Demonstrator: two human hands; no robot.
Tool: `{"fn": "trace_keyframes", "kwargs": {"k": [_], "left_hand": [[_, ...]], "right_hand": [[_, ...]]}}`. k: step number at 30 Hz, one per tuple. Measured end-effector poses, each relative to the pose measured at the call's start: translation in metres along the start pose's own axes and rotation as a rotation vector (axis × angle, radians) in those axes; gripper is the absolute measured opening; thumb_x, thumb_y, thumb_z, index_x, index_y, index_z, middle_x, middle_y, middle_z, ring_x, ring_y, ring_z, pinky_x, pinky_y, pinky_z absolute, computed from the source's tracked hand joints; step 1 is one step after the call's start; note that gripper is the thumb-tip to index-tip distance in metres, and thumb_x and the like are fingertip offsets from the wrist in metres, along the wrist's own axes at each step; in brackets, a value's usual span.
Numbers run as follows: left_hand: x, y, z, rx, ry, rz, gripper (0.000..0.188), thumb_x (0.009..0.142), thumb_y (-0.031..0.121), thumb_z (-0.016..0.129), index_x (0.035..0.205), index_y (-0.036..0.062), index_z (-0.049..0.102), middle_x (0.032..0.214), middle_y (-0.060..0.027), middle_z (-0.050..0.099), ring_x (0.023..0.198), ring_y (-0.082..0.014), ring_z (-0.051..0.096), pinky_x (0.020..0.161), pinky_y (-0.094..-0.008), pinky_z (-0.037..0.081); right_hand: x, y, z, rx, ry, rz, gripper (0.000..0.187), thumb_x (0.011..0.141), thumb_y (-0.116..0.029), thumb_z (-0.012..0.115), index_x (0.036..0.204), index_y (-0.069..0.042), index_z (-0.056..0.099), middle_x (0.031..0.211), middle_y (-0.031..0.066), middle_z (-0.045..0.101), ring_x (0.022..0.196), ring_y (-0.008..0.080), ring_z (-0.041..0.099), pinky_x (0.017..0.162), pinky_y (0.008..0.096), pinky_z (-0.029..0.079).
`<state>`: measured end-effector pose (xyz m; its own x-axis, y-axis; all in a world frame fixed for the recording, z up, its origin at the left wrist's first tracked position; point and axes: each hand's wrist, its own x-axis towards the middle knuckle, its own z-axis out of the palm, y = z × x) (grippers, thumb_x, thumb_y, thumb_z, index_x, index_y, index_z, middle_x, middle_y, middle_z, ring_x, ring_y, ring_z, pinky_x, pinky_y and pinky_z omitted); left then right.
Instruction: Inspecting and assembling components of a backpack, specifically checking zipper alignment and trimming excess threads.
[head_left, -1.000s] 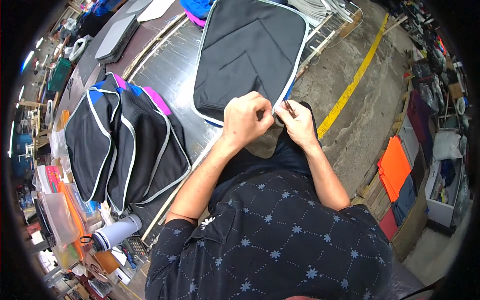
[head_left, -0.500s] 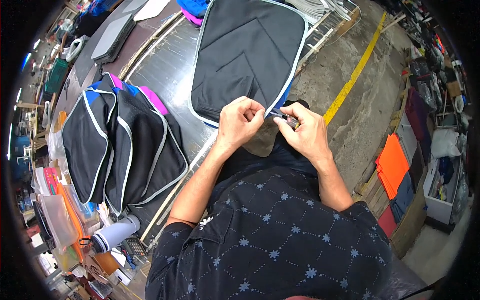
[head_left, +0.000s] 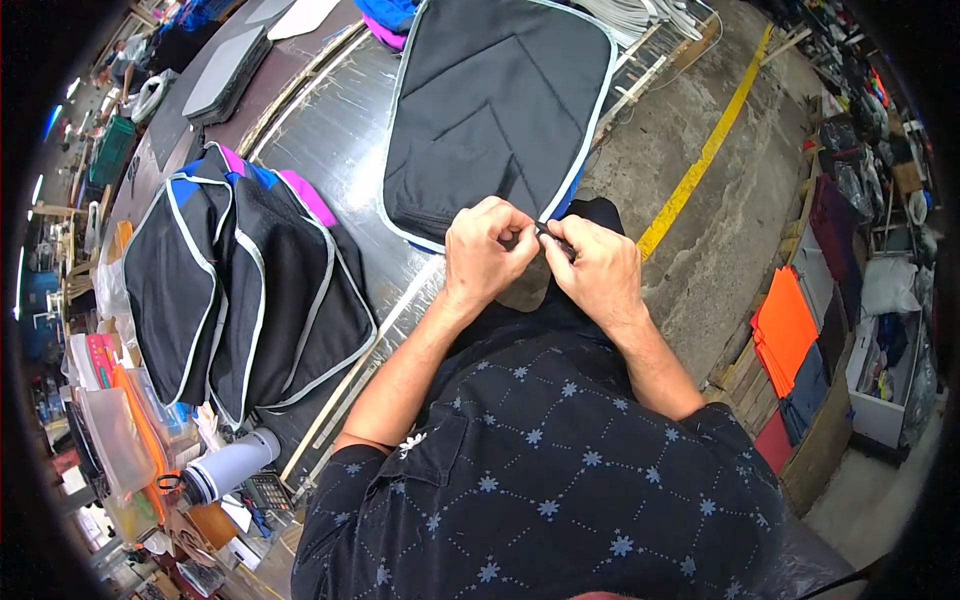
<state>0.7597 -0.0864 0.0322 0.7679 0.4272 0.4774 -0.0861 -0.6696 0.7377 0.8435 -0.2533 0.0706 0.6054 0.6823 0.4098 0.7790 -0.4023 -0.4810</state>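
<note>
Workshop interior, crowded at both sides. Glossy dark counter [head_left: 335, 140] runs from near left to far left; bare concrete floor [head_left: 700, 240] to the right, crossed by a yellow line [head_left: 708, 160].

Panel [head_left: 480, 75]: black, quilted, pale grey binding, stitched in chevrons. It lies flat at far centre, partly on the counter, near right corner projecting past the counter's edge toward the person. A strip of blue shows under its right side.

Left hand [head_left: 484, 250]: at the near edge of the panel, fingers curled, thumb and forefinger brought into a narrow pinch beside the corner. Whether anything thin is caught there, cannot tell. Right hand [head_left: 602, 265]: just right of it, closed round a small dark tool [head_left: 556, 241], mostly hidden by the fingers, tip directed at the same corner. Fingertips of the two hands nearly meet; actual contact not resolvable.

Left of the panel, on the counter: heap of black bags [head_left: 285, 290], grey-bound, with blue and pink patches. Nearer, a pale bottle [head_left: 238, 466] on its side, a calculator [head_left: 270, 491] just beside it. Far left: grey stack [head_left: 228, 75]. Far right of the panel: bundled pale strips [head_left: 645, 18]. Right side, well apart: orange sheets [head_left: 783, 325].
</note>
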Motion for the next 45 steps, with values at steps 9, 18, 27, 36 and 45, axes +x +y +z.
{"fn": "trace_keyframes", "kwargs": {"k": [9, 18, 27, 36, 45], "left_hand": [[-0.008, -0.006, -0.008, -0.013, 0.001, 0.094, 0.009, 0.082, 0.0, 0.076, 0.085, 0.0046, 0.069, 0.081, -0.0085, 0.067, 0.072, -0.0253, 0.066, 0.069, -0.0387, 0.05], [-0.012, -0.007, 0.002, 0.092, 0.014, 0.117, 0.01, 0.089, 0.005, 0.084, 0.095, 0.0056, 0.076, 0.094, -0.0091, 0.071, 0.073, -0.0269, 0.068, 0.067, -0.039, 0.053], [-0.006, -0.006, -0.003, 0.004, -0.055, 0.011, 0.018, 0.087, 0.003, 0.085, 0.105, 0.0051, 0.081, 0.097, -0.0097, 0.073, 0.078, -0.0285, 0.072, 0.069, -0.0392, 0.058], [0.004, -0.001, -0.006, 0.106, -0.145, 0.182, 0.012, 0.086, 0.002, 0.083, 0.097, 0.005, 0.077, 0.088, -0.0097, 0.069, 0.072, -0.026, 0.069, 0.067, -0.0386, 0.055], [-0.015, -0.001, 0.0, -0.092, -0.079, -0.06, 0.01, 0.087, -0.003, 0.076, 0.093, 0.0032, 0.07, 0.085, -0.0122, 0.066, 0.078, -0.0337, 0.067, 0.071, -0.0446, 0.052]], "right_hand": [[0.003, 0.025, 0.004, 0.443, 0.08, 0.443, 0.027, 0.107, -0.021, 0.074, 0.125, -0.002, 0.069, 0.099, 0.0077, 0.077, 0.09, 0.0138, 0.071, 0.08, 0.0295, 0.056], [0.016, 0.074, 0.03, 0.56, -0.306, 0.505, 0.03, 0.102, -0.027, 0.081, 0.091, 0.0, 0.076, 0.077, -0.0069, 0.064, 0.071, 0.0034, 0.053, 0.062, 0.0271, 0.044], [-0.004, 0.067, 0.043, 0.831, -0.314, 0.435, 0.019, 0.107, -0.018, 0.073, 0.101, 0.0, 0.072, 0.09, -0.0073, 0.064, 0.083, 0.0032, 0.053, 0.072, 0.0248, 0.045], [-0.003, 0.067, 0.041, 0.848, -0.321, 0.449, 0.021, 0.109, -0.02, 0.073, 0.103, 0.0, 0.073, 0.091, -0.0058, 0.065, 0.084, 0.0042, 0.054, 0.074, 0.0247, 0.046], [-0.003, 0.049, 0.031, 0.761, -0.264, 0.416, 0.024, 0.108, -0.024, 0.074, 0.104, 0.0, 0.071, 0.089, -0.0031, 0.067, 0.085, 0.007, 0.06, 0.074, 0.0267, 0.049]]}}
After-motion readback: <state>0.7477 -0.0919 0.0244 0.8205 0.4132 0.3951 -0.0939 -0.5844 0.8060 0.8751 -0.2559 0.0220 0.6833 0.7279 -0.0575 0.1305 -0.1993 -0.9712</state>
